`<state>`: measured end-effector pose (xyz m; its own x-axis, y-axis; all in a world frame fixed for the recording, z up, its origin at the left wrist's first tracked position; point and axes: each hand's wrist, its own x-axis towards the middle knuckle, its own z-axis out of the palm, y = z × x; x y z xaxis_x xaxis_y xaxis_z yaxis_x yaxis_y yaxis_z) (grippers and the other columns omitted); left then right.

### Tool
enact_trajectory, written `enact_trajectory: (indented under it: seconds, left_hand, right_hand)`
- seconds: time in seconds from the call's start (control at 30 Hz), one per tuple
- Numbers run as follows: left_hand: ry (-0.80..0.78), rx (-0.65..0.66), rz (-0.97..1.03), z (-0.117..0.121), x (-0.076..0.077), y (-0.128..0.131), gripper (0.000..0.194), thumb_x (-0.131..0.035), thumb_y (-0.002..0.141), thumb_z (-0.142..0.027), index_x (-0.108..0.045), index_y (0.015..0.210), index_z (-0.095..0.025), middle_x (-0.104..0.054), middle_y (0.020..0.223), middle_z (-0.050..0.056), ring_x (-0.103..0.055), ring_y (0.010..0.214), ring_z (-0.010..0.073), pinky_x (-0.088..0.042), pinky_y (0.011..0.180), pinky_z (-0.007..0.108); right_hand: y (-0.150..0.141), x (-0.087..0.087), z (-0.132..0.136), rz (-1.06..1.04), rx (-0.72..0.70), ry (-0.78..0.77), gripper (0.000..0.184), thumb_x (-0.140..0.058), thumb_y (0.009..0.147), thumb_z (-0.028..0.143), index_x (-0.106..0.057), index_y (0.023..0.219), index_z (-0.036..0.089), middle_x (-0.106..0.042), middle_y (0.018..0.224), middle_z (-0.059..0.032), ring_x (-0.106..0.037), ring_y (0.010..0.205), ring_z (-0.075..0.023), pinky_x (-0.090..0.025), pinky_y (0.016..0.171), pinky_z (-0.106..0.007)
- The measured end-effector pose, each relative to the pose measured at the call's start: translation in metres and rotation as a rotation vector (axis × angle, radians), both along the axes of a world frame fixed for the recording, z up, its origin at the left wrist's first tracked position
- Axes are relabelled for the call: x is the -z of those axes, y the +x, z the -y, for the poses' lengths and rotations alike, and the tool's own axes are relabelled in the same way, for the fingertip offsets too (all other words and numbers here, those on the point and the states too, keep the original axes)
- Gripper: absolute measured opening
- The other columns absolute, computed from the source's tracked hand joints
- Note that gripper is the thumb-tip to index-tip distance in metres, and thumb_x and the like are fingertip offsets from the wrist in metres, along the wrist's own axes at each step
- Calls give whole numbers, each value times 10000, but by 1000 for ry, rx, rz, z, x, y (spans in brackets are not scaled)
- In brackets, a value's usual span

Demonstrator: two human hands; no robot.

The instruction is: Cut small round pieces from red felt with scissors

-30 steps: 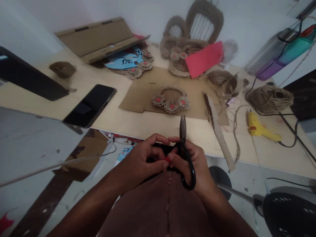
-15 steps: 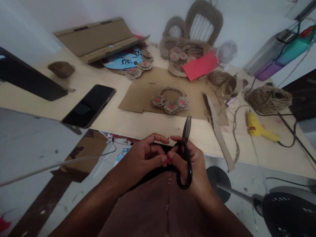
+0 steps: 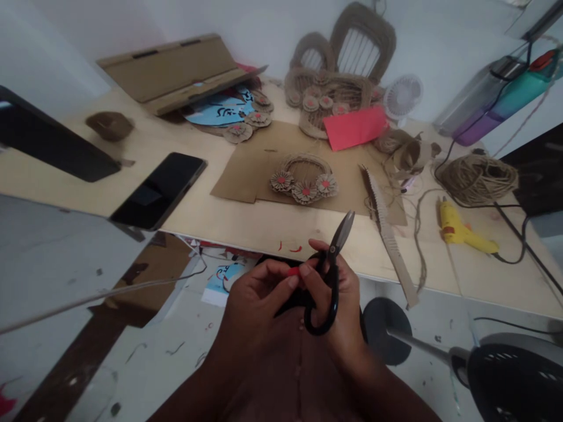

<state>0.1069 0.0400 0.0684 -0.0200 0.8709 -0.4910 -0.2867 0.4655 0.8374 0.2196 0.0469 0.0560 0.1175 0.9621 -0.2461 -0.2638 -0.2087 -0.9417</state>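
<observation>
Scrap (image 3: 293, 271), small and red, is at the fingertips of both hands, just off the near edge of the table (image 3: 206, 220), above the lap. I read the left hand (image 3: 257, 296) as pinching it between thumb and forefinger. Right hand (image 3: 338, 296) meets it from the other side, thumb tip up against it, so the two hands are nearly together. Can't tell which one carries most of the grip.

Right hand also has the scissors (image 3: 333, 249): black handles looped around it, blades together, tips pointing up and away over the table. Two red slivers (image 3: 296, 249) lie on the wood right beyond the fingers.

Further out I have the twine ring (image 3: 308, 157) lying on a cardboard sheet (image 3: 240, 176), three pleated flowers (image 3: 305, 191) with red centres along its near side. Right of that, a toothed cardboard strip (image 3: 391, 246) pokes past the table edge. Yellow glue gun (image 3: 461, 227) is on its side farther right, twine ball (image 3: 479, 179) behind it.

Back row: red sheet (image 3: 352, 129) leaning over more flowered twine pieces, small white fan (image 3: 402, 97) next to it, bottle (image 3: 505, 111) at far right. On the left I see a dark-screened phone (image 3: 159, 190) lying flat and an open cardboard box (image 3: 176, 67) behind.
</observation>
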Motion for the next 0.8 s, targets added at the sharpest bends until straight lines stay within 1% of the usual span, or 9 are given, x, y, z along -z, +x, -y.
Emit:
enact_trajectory:
  seconds: [0.13,0.23,0.33,0.4,0.5,0.6,0.67,0.7,0.8]
  left_hand:
    - [21,-13,-8,-3,3,-2,85,-719,710,-217,-637,692,-204,-734,740,-6,-675,761,172,-505,764,289]
    - [1,-42,78,-7,5,-4,86,-716,723,-207,-641,681,-209,-717,707,-22,-662,730,158,-499,741,281]
    - [-58,-132,156,-12,3,-7,125,-756,667,-179,-634,651,-202,-712,675,-36,-640,657,127,-490,665,243]
    - [-63,-185,182,-17,1,-8,157,-782,609,-152,-633,635,-194,-701,639,-41,-625,628,106,-482,639,213]
    - [-41,-227,205,-24,-2,-11,181,-795,564,-133,-639,634,-191,-688,607,-42,-622,628,93,-483,655,187]
    - [-23,-235,198,-27,-3,-12,181,-800,555,-127,-664,658,-187,-698,638,-37,-623,638,87,-486,668,178]
    - [-21,-234,187,-28,-4,-11,178,-801,561,-130,-685,684,-185,-704,661,-33,-622,644,86,-488,670,176]
    - [-20,-235,182,-28,-4,-10,172,-800,567,-133,-690,688,-185,-706,665,-31,-622,645,86,-490,672,177]
    - [-23,-250,182,-27,-7,-6,149,-792,574,-134,-678,656,-184,-698,650,-30,-622,637,91,-495,676,189]
  right_hand:
    - [-2,1,0,-25,-6,-15,372,-712,721,247,-603,1073,199,-570,712,47,-560,588,-97,-481,564,-221]
    - [-1,1,1,-25,-44,-20,376,-705,741,264,-592,1093,194,-585,700,39,-574,594,-112,-493,562,-232]
    - [1,2,5,13,-101,-29,376,-694,770,304,-582,1112,194,-588,666,37,-549,543,-117,-473,493,-228]
    - [5,4,10,30,-136,-43,377,-677,796,341,-576,1126,189,-585,663,33,-534,517,-115,-451,452,-220]
    - [11,8,19,37,-236,-33,372,-647,829,364,-585,1147,182,-568,631,35,-529,503,-113,-438,458,-219]
    - [16,12,25,87,-344,-41,320,-673,799,300,-642,1103,207,-509,590,59,-439,450,-82,-375,428,-192]
    - [18,14,26,125,-333,-33,304,-697,751,239,-678,1053,223,-509,611,56,-413,466,-78,-365,427,-183]
    - [18,15,26,133,-311,-22,309,-706,729,217,-688,1037,227,-522,626,53,-421,483,-81,-379,441,-184]
    - [17,16,25,118,-247,-11,336,-719,705,198,-697,1039,233,-590,674,37,-489,537,-98,-442,515,-206]
